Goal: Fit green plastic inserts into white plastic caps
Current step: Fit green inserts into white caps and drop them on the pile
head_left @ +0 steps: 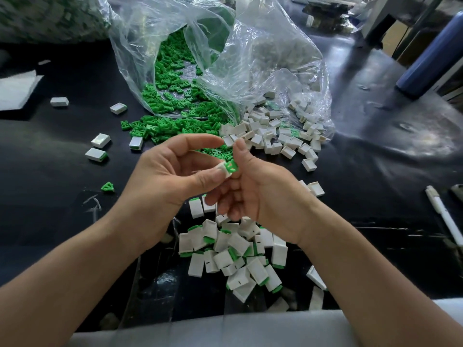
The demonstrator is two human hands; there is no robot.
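With the left grip (pixel 175 171) pinching a white cap (pixel 226 173) and the right grip (pixel 258 194) pinching a green insert (pixel 232 167) against it, between the two grips, a tilted push could jam the insert or flick it onto the table (pixel 62 196) below.

Green insert (pixel 232 167): small, triangular, ribbed; mid-scene, raised off table, sitting at mouth of white cap (pixel 226 172).
Loose green inserts (pixel 172 106): big heap, far centre; stray insert (pixel 108 187) lying flat at left.
Empty white caps (pixel 275 136): boxy, open-ended, jumbled heap just right of green heap.
Fitted caps (pixel 238 256): near pile, green edges showing; few scattered caps (pixel 96 154) at left.
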